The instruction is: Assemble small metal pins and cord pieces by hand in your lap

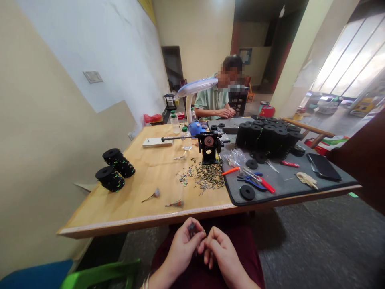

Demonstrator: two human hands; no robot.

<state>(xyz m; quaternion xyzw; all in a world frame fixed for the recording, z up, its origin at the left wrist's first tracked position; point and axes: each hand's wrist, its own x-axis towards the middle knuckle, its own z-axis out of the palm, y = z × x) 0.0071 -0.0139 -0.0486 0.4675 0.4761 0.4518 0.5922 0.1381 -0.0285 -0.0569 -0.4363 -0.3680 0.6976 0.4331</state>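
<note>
In front of my lap, below the table's near edge, my left hand [185, 243] is closed on a small dark bundle [191, 227]. My right hand [219, 248] meets it with curled, pinching fingers. Whatever lies between these fingertips is too small to make out. Two small fan-shaped bundles with thin stems, a grey one [156, 193] and one with an orange band [177, 203], lie on the table [126, 208] beyond my hands. Farther in, a pile of tiny dark and yellowish metal pieces [209, 175] spreads beside small coloured bits [183, 179].
A black hand-cranked machine [208, 146] stands mid-table before a lamp [197, 86]. Black foam spools [111, 178] sit at left; several more [264, 134] crowd the grey mat [279, 188], with blue-handled pliers [252, 182]. Across the table sits another person [210, 104], hands together.
</note>
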